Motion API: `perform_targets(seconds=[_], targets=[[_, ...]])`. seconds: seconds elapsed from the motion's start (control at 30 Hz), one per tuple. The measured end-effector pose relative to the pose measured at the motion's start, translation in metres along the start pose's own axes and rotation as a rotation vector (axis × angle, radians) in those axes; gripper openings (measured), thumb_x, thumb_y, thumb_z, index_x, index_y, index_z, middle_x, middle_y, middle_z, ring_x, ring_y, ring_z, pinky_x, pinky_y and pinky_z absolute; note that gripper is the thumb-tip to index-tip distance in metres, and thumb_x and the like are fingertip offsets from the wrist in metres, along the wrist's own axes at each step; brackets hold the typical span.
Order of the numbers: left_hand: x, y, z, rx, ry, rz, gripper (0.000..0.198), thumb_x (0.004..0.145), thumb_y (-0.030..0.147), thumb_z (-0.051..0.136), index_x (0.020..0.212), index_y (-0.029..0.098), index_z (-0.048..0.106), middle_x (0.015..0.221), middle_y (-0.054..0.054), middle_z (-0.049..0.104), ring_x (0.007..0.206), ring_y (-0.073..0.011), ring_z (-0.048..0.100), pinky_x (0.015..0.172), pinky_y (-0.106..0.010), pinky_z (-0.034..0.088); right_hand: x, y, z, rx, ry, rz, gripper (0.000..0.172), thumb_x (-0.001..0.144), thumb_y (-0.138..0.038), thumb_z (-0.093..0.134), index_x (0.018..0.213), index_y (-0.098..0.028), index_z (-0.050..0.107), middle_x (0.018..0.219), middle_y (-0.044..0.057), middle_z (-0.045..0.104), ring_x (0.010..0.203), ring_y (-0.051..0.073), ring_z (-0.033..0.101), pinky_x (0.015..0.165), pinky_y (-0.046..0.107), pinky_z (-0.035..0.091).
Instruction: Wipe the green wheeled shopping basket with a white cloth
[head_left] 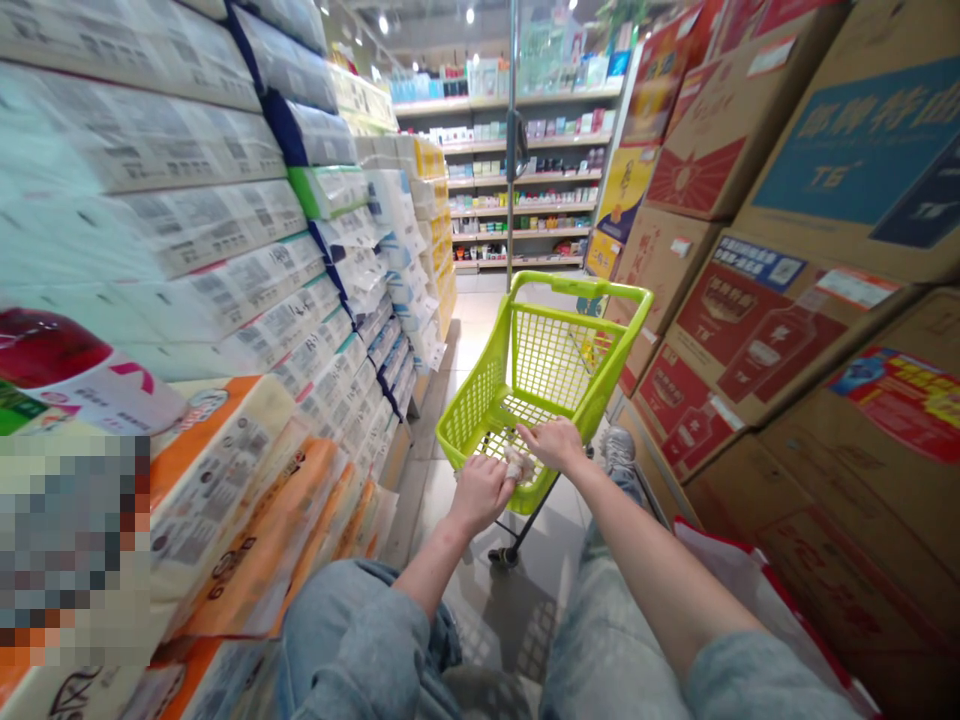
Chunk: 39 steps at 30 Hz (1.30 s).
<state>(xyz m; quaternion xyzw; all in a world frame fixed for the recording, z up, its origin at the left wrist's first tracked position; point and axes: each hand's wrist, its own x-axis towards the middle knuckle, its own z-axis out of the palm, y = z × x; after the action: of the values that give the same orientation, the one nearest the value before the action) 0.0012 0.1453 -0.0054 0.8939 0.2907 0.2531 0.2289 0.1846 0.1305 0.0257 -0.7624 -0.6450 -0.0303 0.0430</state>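
A lime-green shopping cart (566,350) with a plastic mesh basket stands in the aisle in front of me. My left hand (480,492) is over the near, low end of the basket, its fingers curled. A small crumpled whitish thing (517,463), perhaps tissue or cloth, lies against its thumb side. My right hand (555,443) hovers just beside it to the right, palm down. One finger or the thumb stretches left toward the whitish thing, and the other fingertips are partly hidden. Through the mesh I see nothing else clearly in the basket.
Wrapped paper packs (225,210) rise in stacks on the left, with orange tissue packs (255,560) and a red-capped bottle (82,370) nearer. Cardboard cartons (787,320) line the right. Stocked shelves (532,180) and a thin upright pole (513,130) stand ahead. A red-edged bag (757,580) lies beside my leg.
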Motion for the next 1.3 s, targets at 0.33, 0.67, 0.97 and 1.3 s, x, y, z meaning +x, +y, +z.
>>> perform_targets(seconds=[0.33,0.67,0.97,1.3], targets=[[0.0,-0.019,-0.015,0.132,-0.049,0.077,0.024,0.087,0.037,0.042,0.082,0.021,0.06,0.083,-0.009,0.059,0.09,-0.022,0.053,0.095,-0.039,0.031,-0.006,0.032,0.0,0.032,0.001,-0.125,0.076,0.093,-0.053,0.008,0.07,-0.021,0.073,0.072,0.006,0.071,0.071,0.015,0.062,0.078,0.029,0.031],[0.002,-0.036,-0.027,0.408,0.072,0.093,0.026,0.09,0.031,0.037,0.086,0.018,0.059,0.083,-0.008,0.062,0.085,-0.0194,0.054,0.094,-0.038,0.034,0.003,0.043,-0.003,-0.068,-0.041,-0.163,0.07,0.093,-0.051,0.014,0.071,-0.018,0.072,0.074,0.008,0.071,0.072,0.017,0.062,0.08,0.031,0.032],[0.011,-0.015,-0.008,0.579,0.109,0.08,0.028,0.091,0.029,0.036,0.081,0.016,0.058,0.079,-0.008,0.062,0.081,-0.02,0.054,0.086,-0.037,0.035,-0.006,0.008,0.008,-0.003,-0.182,0.079,0.074,0.093,-0.052,0.008,0.086,-0.014,0.072,0.091,0.016,0.07,0.089,0.023,0.063,0.089,0.038,0.034],[0.01,-0.02,-0.004,0.53,0.009,0.15,0.02,0.089,0.028,0.041,0.089,0.016,0.057,0.084,-0.007,0.061,0.087,-0.0196,0.055,0.092,-0.039,0.037,-0.028,-0.03,0.011,0.243,-0.332,0.185,0.09,0.083,-0.066,-0.004,0.096,-0.018,0.071,0.101,0.015,0.068,0.099,0.028,0.061,0.081,0.037,0.044]])
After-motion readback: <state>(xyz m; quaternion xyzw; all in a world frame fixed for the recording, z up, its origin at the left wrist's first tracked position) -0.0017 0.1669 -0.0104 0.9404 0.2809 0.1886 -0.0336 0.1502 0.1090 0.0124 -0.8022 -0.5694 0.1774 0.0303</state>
